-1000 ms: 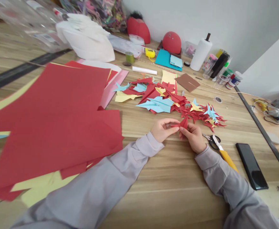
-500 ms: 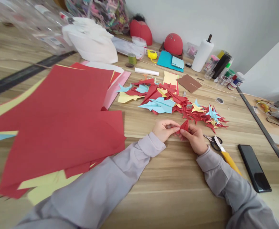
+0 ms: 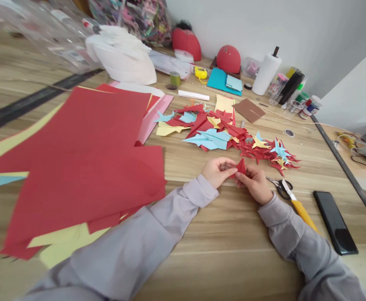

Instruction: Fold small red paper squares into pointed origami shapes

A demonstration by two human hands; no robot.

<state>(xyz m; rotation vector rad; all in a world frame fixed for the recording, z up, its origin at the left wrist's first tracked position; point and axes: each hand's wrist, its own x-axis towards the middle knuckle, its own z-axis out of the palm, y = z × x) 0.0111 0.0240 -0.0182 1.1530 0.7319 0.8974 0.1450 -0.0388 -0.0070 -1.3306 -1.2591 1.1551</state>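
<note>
A small piece of folded red paper (image 3: 241, 166) with a pointed top is pinched between both hands above the table. My left hand (image 3: 218, 171) grips its left side between thumb and fingers. From the right, my right hand (image 3: 255, 182) pinches its lower edge, and the fingertips of the two hands nearly meet. Part of the paper is hidden behind the fingers. Just beyond lies a long heap of folded paper shapes (image 3: 202, 121), mostly red with some blue and yellow ones. Large red paper sheets (image 3: 89, 167) spread over the table to the left.
Right of my hand lie scissors (image 3: 283, 190), a yellow-handled cutter (image 3: 304, 215) and a black phone (image 3: 336, 223). A brown paper square (image 3: 248, 110), a yellow tape measure (image 3: 200, 73), a white roll (image 3: 266, 74) and several small bottles stand farther back. Clear bottles (image 3: 67, 50) are at the far left.
The red paper has shifted slightly left and turned a little between my fingers. My right fingertips have moved lower on it. The view has shifted slightly.
</note>
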